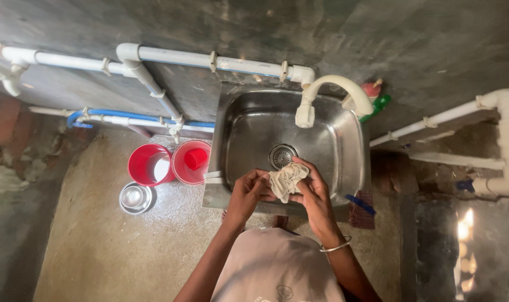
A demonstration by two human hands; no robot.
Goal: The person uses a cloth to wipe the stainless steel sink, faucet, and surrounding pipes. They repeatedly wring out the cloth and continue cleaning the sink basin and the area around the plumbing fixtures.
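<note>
A crumpled pale cloth [286, 180] is pinched between the left hand [246, 196] and the right hand [316, 197], both closed on it, over the front edge of the steel sink [344, 146]. Open basin is left behind it, around the drain [282, 155] and under the white tap [321, 95]. The cloth looks wrung and bunched.
</note>
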